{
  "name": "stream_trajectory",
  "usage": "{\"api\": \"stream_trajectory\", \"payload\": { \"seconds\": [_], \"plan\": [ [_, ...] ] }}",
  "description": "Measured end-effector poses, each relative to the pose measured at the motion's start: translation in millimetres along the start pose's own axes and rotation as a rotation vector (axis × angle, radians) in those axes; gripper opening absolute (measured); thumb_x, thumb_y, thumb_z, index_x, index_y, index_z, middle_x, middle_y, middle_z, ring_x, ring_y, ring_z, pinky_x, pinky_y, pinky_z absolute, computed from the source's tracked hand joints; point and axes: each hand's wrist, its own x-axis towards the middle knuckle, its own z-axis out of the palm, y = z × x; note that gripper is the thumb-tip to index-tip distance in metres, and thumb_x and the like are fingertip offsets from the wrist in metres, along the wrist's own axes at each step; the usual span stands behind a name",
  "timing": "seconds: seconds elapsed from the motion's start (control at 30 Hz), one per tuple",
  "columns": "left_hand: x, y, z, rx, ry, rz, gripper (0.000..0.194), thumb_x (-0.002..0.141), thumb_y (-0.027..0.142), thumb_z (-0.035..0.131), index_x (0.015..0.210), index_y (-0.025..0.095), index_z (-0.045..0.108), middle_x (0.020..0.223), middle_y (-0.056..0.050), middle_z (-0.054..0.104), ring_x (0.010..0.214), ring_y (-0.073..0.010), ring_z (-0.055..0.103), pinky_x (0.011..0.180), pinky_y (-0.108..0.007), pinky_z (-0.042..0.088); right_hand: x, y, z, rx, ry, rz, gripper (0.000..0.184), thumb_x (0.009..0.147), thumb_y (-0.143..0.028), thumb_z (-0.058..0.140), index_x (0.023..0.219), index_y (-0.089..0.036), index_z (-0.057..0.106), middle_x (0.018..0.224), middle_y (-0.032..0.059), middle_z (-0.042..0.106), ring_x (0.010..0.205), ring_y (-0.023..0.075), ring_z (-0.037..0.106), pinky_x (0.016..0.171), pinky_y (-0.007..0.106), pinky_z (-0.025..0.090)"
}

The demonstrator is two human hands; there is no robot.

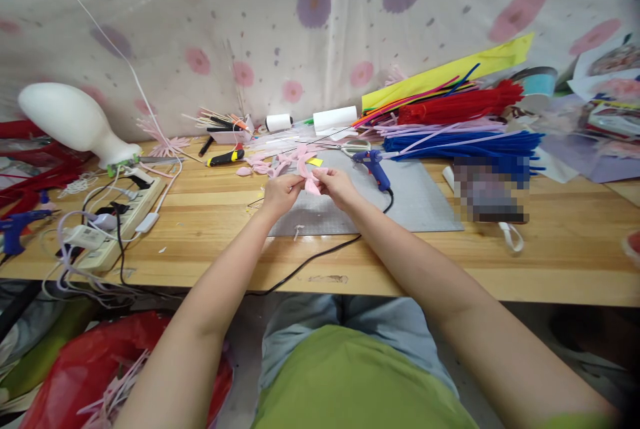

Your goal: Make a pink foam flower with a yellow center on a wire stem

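Note:
Between my two hands is a pink fuzzy flower piece (311, 179), its petals looking like bent pipe cleaners. My left hand (283, 193) pinches its left side, and my right hand (337, 187) pinches its right side. Both hands hover over the left part of a grey cutting mat (415, 202). More pink petal pieces (260, 165) lie just beyond my left hand. Right of my right hand, a blue glue gun (373, 169) rests on the mat with its black cord trailing toward me. A pair of scissors (353, 147) lies behind the hands, partly covered.
Bundles of blue pipe cleaners (465, 145) and red pipe cleaners (460, 103) lie at the back right. A power strip (125, 225) with tangled cords and a white lamp (75, 119) stand at left. A yellow-black utility knife (225, 157) lies behind. A blurred-out object (487, 192) sits at right.

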Motion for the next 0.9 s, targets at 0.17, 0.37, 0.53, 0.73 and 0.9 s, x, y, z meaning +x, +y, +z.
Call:
{"api": "stream_trajectory", "payload": {
  "seconds": [0.17, 0.37, 0.53, 0.73, 0.9],
  "plan": [
    [2.1, 0.7, 0.7, 0.065, 0.036, 0.005, 0.025, 0.085, 0.026, 0.049, 0.088, 0.022, 0.073, 0.088, -0.005, 0.073, 0.082, -0.0173, 0.064, 0.068, -0.026, 0.041, -4.4, -7.4, -1.1, 0.002, -0.023, 0.157, 0.032, 0.086, -0.04, 0.058, 0.066, -0.014, 0.059, 0.054, 0.0022, 0.062, 0.045, 0.0081, 0.055, 0.046, 0.018, 0.046],
    [4.4, -1.5, -0.1, 0.182, 0.12, 0.024, 0.022, 0.086, 0.026, 0.051, 0.079, 0.022, 0.072, 0.079, -0.007, 0.071, 0.076, -0.0174, 0.063, 0.063, -0.026, 0.036, -16.9, -13.9, -4.6, 0.023, -0.264, 0.359, 0.025, 0.086, -0.032, 0.059, 0.069, -0.014, 0.061, 0.058, 0.0022, 0.065, 0.045, 0.0064, 0.056, 0.048, 0.016, 0.049],
    [4.7, -2.8, -1.5, 0.188, 0.114, 0.104, 0.024, 0.087, 0.028, 0.049, 0.077, 0.021, 0.07, 0.075, -0.007, 0.069, 0.075, -0.017, 0.062, 0.063, -0.027, 0.036, -15.6, -17.0, -7.8, -0.012, -0.272, 0.389, 0.016, 0.083, -0.017, 0.063, 0.068, -0.012, 0.059, 0.05, -0.002, 0.059, 0.038, 0.0036, 0.049, 0.042, 0.013, 0.045],
    [4.2, -2.7, -0.4, 0.209, 0.115, 0.153, 0.026, 0.087, 0.028, 0.048, 0.074, 0.02, 0.069, 0.074, -0.008, 0.069, 0.073, -0.0168, 0.062, 0.062, -0.027, 0.035, -16.3, -19.4, -6.6, -0.027, -0.304, 0.432, 0.016, 0.085, -0.018, 0.061, 0.07, -0.012, 0.06, 0.051, -0.0015, 0.059, 0.041, 0.0047, 0.051, 0.043, 0.014, 0.046],
    [2.9, -3.1, 0.9, 0.196, 0.087, 0.162, 0.025, 0.087, 0.025, 0.048, 0.073, 0.02, 0.069, 0.074, -0.007, 0.069, 0.073, -0.0161, 0.062, 0.063, -0.027, 0.036, -14.9, -19.1, -4.6, -0.086, -0.315, 0.441, 0.016, 0.081, -0.013, 0.064, 0.067, -0.013, 0.057, 0.047, -0.0033, 0.056, 0.037, 0.0029, 0.046, 0.04, 0.012, 0.042]
  ]
}}
